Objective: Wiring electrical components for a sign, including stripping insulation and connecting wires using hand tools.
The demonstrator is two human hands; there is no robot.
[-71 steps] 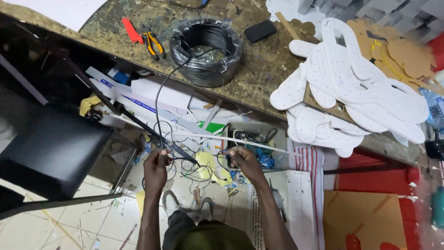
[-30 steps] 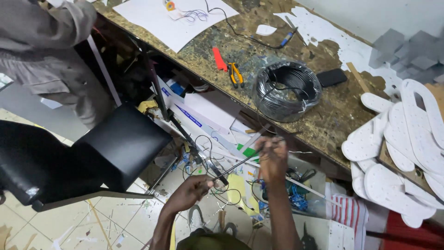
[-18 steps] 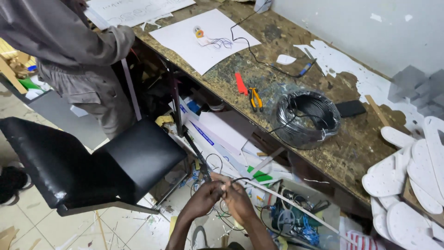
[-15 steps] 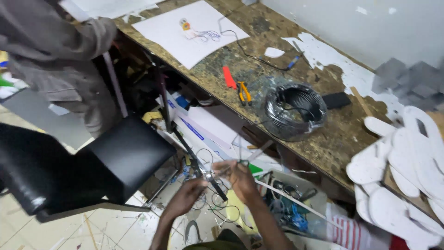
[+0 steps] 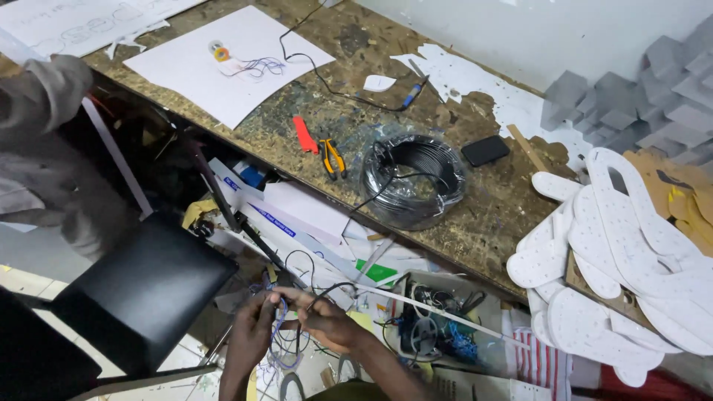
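Two hands, left hand (image 5: pixel 252 330), right hand (image 5: pixel 327 323), seemingly pinching thin black wire (image 5: pixel 316 295)

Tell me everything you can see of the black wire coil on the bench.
The wire coil is a round bundle of thin black wire, wound many turns with an open centre, wrapped in what looks like clear plastic film. It lies flat on the worn bench, near the front edge, between the orange-handled pliers and a black phone, touching neither. One strand leaves the coil, drops over the bench edge and runs down to the hands; the right hand and left hand pinch it together.
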